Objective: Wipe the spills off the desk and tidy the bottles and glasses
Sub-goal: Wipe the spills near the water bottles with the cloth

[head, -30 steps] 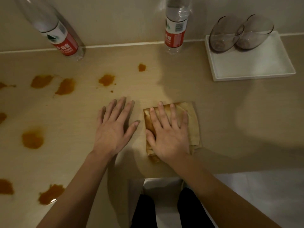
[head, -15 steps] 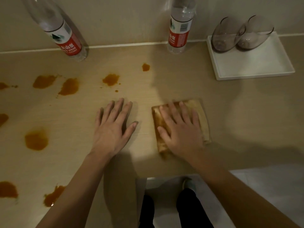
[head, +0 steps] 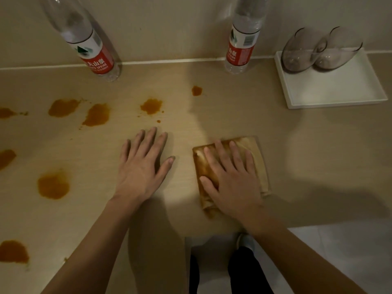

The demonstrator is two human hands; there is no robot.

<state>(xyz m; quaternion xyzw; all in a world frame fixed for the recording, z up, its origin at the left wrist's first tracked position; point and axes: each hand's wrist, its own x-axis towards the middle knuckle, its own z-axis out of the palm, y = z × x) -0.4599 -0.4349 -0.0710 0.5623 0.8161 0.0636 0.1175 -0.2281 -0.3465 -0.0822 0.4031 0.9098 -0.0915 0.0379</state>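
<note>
While still flat on the folded cloth [head: 252,166], lower centre-right of the frame, right hand [head: 232,179] presses down with straight fingers, curled round nothing. Cloth slid a little to the right over the last second, hand riding with it; stained dark orange along its left edge. Left hand [head: 142,166], lower centre, unmoved, palm down on bare desk [head: 233,115], fingers spread, nothing held.

Probably one pass of a back-and-forth wipe on a patch now free of marks. Meaning for the job: most of the cleaning not yet done.

Further left and up: orange spills [head: 54,185] scattered across the left half, from bottom-left corner to mid-frame, one small spot [head: 196,90] just left of centre above the hands. None reached by the cloth so far.

At the back, against the wall: left bottle [head: 89,45] upper left, right bottle [head: 241,45] upper centre, both upright. Upper right: white tray [head: 339,90] with two glasses [head: 301,54] touching at its far edge. Tidying there seemingly untouched or already done; cannot tell which.
</note>
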